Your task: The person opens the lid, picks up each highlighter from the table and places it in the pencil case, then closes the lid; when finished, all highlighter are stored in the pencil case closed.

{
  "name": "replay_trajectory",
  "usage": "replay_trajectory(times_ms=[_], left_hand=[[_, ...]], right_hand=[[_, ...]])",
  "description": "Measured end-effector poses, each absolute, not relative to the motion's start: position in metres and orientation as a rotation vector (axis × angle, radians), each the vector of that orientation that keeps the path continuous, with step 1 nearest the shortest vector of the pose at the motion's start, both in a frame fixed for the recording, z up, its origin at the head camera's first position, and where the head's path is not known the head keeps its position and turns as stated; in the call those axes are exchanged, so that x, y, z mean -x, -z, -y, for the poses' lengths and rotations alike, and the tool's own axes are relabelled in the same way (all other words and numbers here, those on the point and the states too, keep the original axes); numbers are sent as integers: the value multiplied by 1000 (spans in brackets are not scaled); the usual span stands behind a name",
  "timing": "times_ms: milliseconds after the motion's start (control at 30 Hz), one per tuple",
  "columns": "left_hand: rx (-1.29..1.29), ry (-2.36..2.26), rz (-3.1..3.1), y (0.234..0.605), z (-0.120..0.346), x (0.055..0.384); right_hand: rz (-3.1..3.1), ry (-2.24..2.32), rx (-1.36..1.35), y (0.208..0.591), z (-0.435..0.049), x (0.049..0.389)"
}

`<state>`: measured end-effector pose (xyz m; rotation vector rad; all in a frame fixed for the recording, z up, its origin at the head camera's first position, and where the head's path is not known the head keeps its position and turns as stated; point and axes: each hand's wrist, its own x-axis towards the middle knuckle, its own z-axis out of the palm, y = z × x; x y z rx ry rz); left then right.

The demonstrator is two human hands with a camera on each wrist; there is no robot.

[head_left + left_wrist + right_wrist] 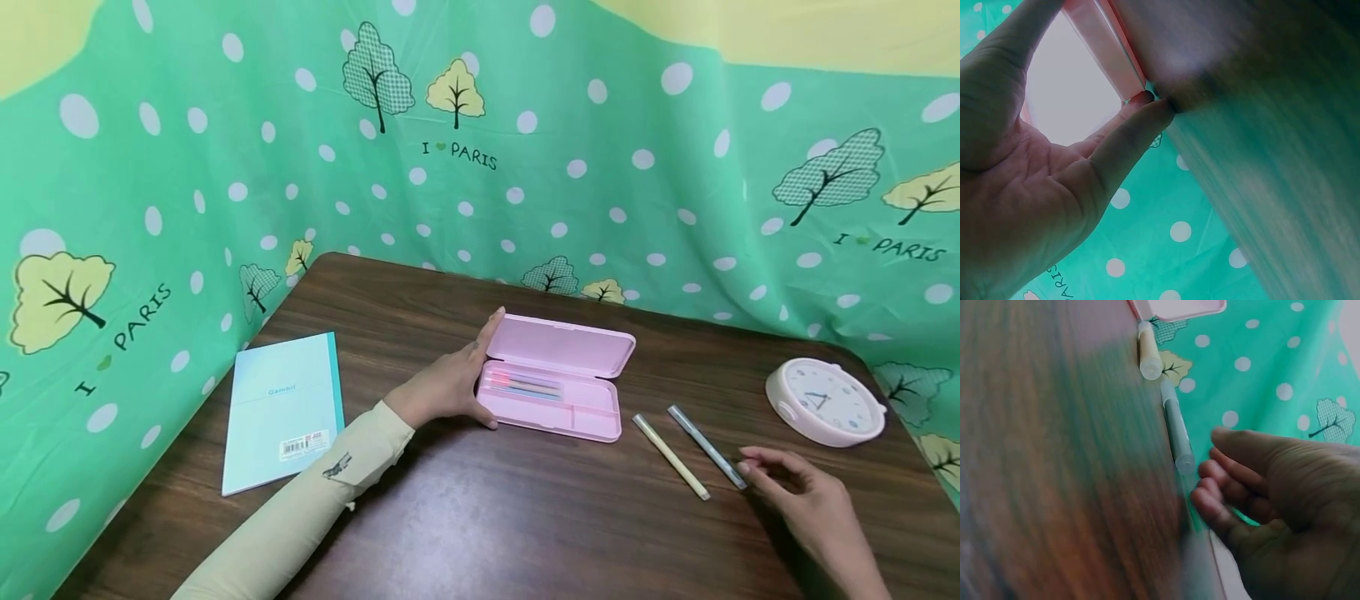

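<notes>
A pink pencil case lies with its lid raised on the table, and several slim pens or pencils are inside. My left hand rests along the case's left side, thumb at the near corner, a finger stretched along the lid's left edge. In the left wrist view, outstretched fingers touch a corner of the case. My right hand hovers beside the near end of a grey pen, fingers loosely bent and holding nothing. A cream-yellow pen lies left of the grey one.
At the left lies a pale blue notebook with a barcode label. A round white-and-pink clock sits near the right edge of the dark wooden table. Behind hangs a green dotted curtain.
</notes>
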<state>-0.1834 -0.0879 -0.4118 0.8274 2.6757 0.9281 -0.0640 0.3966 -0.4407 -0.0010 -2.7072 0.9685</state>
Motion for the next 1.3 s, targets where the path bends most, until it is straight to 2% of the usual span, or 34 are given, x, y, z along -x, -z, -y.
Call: replay_trajectory(times_ms=[467, 733, 1300], left_hand=[[-797, -914, -2678, 411, 88, 184], [-815, -923, -2678, 414, 88, 184], [-874, -956, -2684, 423, 90, 188]], right_hand=[[2844, -724, -21, 441, -388, 76], [2868, -696, 20, 441, -386, 76], [2748, -724, -82, 437, -377, 83]])
